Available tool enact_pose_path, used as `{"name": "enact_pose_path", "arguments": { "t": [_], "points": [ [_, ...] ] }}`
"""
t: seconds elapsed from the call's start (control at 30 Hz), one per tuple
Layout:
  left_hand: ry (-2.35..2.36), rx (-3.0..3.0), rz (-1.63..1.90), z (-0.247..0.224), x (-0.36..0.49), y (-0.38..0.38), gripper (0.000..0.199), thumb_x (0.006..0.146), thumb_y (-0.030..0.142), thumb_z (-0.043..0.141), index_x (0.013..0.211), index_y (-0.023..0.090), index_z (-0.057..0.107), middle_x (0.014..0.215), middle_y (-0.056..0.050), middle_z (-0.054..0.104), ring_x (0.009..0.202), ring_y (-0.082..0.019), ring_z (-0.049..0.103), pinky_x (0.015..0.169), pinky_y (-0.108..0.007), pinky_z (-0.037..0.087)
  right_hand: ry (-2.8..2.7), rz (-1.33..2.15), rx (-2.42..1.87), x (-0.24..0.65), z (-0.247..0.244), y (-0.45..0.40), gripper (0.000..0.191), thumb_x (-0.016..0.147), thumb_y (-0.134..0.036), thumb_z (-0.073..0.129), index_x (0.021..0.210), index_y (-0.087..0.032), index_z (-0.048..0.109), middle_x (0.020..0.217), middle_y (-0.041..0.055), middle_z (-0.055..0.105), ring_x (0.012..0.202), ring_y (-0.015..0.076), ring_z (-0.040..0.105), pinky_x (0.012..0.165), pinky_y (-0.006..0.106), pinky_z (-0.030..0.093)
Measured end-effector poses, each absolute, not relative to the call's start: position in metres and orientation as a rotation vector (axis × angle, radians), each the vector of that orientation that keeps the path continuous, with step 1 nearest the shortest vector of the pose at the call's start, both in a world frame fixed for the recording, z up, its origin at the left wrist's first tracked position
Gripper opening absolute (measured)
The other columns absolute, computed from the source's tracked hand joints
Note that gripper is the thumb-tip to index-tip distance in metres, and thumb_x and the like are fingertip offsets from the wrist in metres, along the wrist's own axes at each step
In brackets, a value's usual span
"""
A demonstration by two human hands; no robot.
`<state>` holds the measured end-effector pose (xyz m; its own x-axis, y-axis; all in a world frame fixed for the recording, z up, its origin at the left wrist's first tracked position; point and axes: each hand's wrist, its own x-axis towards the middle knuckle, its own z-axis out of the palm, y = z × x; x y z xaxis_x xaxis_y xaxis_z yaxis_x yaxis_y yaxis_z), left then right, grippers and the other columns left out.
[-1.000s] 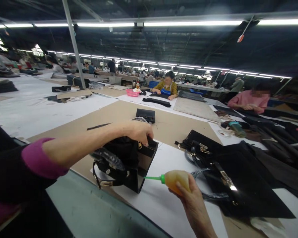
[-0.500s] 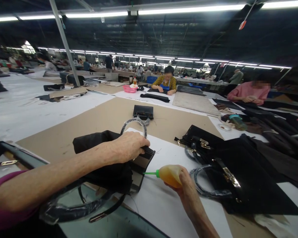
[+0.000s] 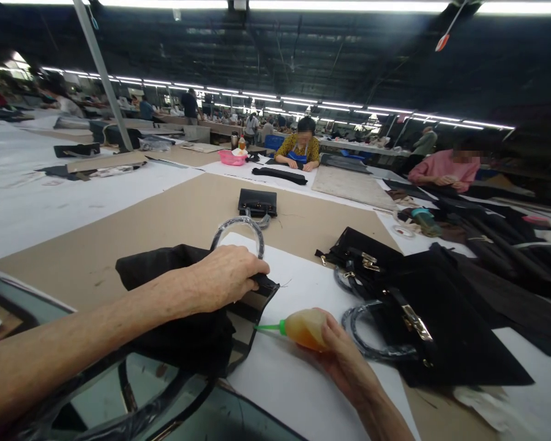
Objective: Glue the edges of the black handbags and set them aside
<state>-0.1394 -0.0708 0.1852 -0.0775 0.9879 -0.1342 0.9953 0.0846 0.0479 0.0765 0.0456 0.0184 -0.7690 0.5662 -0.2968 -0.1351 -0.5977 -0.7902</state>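
At the worktop's (image 3: 22,202) near edge: black handbag (image 3: 197,340), its side edge gripped by the left hand (image 3: 227,275). Right hand (image 3: 344,361) wraps a squeeze bottle (image 3: 305,329) of amber liquid; green nozzle (image 3: 270,327) at that edge, contact unclear. Beyond: small black handbag (image 3: 257,201); farther, pink basket (image 3: 232,158).

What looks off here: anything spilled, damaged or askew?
Only something small: loose threads stick out at the corner of the black bag in the left hand, untidy against the white sheet. No spill shows around the green nozzle of the squeeze bottle.
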Motion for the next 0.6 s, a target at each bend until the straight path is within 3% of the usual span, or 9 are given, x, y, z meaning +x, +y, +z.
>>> {"name": "enact_pose_path", "arguments": {
  "t": [0.37, 0.6],
  "points": [
    [2.204, 2.052, -0.046, 0.186, -0.140, -0.073, 0.016, 0.080, 0.022, 0.053, 0.089, 0.023, 0.066, 0.076, -0.005, 0.064, 0.073, -0.022, 0.060, 0.060, -0.028, 0.039, -1.104, 2.598, -0.642, 0.085, 0.027, 0.045, 0.057, 0.059, -0.038, 0.085, 0.106, -0.014, 0.064, 0.111, 0.0148, 0.066, 0.107, 0.0319, 0.057, 0.099, 0.046, 0.038],
    [2.186, 2.046, -0.013, 0.185, -0.141, -0.074, 0.016, 0.078, 0.020, 0.052, 0.087, 0.022, 0.065, 0.077, -0.005, 0.064, 0.075, -0.022, 0.060, 0.061, -0.028, 0.040, -1.098, 2.622, -0.650, 0.089, 0.024, 0.047, 0.054, 0.067, -0.038, 0.081, 0.111, -0.014, 0.062, 0.117, 0.0147, 0.063, 0.110, 0.0295, 0.056, 0.097, 0.042, 0.041]
  ]
}}
